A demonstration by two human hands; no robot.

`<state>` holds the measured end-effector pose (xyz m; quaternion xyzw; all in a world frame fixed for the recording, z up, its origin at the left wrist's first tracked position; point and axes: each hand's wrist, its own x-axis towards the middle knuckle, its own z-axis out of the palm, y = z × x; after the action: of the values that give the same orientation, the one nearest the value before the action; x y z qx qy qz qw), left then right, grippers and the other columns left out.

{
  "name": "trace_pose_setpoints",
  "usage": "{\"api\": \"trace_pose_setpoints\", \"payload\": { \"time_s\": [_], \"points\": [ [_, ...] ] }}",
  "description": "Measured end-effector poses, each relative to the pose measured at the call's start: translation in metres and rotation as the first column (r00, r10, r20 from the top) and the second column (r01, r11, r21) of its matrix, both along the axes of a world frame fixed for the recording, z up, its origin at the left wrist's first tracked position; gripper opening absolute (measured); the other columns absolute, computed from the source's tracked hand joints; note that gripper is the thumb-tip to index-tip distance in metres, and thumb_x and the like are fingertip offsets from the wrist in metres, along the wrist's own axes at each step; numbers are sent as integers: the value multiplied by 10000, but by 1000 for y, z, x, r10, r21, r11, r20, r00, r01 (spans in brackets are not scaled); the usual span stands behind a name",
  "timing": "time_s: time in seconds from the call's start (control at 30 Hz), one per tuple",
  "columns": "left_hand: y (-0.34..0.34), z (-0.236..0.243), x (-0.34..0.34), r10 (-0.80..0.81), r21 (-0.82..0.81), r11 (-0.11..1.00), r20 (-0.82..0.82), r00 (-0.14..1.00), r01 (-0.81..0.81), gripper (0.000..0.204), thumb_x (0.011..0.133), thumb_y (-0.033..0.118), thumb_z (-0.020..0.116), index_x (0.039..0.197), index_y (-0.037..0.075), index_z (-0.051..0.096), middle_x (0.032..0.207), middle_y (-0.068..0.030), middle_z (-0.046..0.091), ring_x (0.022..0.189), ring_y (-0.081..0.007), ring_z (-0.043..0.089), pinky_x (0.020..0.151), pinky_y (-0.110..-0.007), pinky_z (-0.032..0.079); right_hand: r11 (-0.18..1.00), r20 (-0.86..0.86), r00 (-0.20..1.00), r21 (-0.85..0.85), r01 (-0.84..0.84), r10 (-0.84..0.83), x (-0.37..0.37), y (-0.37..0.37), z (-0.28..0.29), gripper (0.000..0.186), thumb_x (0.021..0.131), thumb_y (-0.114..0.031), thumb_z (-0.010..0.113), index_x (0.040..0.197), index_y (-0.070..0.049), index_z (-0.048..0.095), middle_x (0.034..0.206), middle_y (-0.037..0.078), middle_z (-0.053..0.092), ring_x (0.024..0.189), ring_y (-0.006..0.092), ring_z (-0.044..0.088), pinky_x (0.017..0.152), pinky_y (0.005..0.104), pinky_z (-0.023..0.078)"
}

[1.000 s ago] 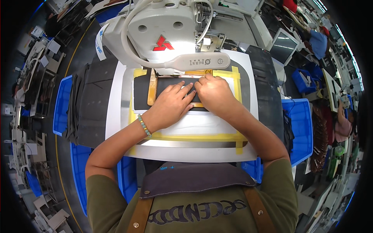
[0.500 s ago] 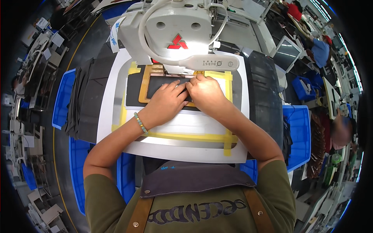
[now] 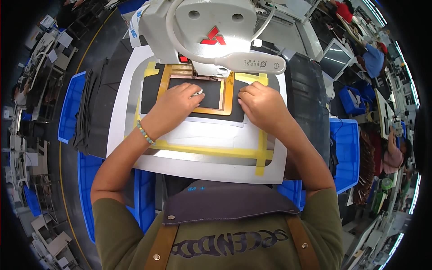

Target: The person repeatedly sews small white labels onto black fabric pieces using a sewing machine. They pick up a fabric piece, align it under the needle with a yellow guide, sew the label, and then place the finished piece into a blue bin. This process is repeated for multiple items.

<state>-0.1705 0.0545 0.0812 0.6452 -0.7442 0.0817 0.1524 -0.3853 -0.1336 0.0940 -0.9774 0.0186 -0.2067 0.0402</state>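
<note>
1. Head view shows a big white sewing machine (image 3: 202,31) standing at the far edge of the tabletop (image 3: 202,168), its arm hanging over the work.
2. On that tabletop lies a white board (image 3: 135,72) edged with strips of yellow tape (image 3: 211,150) along its near and right sides.
3. A dark fabric piece (image 3: 150,92) lies flat across the far half of the board, directly under the machine head.
4. A brass-coloured rectangular frame (image 3: 227,96) sits on the fabric, its far side tucked beneath the machine.
5. The left hand (image 3: 173,105) lies flat over the frame's near-left part, fingers spread and pressing down; its grip is released, closed on nothing.
6. The right hand (image 3: 263,105) rests on the fabric at the frame's right side, fingers curled with tips pressing down; whether it pinches anything I cannot tell.
7. A beaded bracelet (image 3: 144,132) circles the left wrist.
8. Risk, as I judge it: the fingertips are close to the needle area, so a machine start could catch them; uneven pressure could also let the fabric slide or crease under the frame, throwing any stitching off line.
</note>
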Motion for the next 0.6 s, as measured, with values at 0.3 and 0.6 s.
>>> {"api": "trace_pose_setpoints", "payload": {
  "time_s": [0.3,0.6],
  "points": [
    [-4,-1,6,-103,25,994,-10,995,103,238,892,84,677,1119,28,720,1192,-76,678,1151,-271,629,957,-380,532,958,43,973,167,-233,229,14,34,-22,255,787,-27,667,1040,-9,687,1111,106,712,1009,247,641,824,364,537],
    [8,-11,9,-115,134,978,-300,947,161,359,927,176,695,1279,107,709,1504,-62,562,1427,-333,455,1154,-472,381,964,12,967,64,-256,256,11,37,-22,287,758,-33,692,1044,-9,689,1104,99,714,1029,217,636,788,346,511]
  ]
}}
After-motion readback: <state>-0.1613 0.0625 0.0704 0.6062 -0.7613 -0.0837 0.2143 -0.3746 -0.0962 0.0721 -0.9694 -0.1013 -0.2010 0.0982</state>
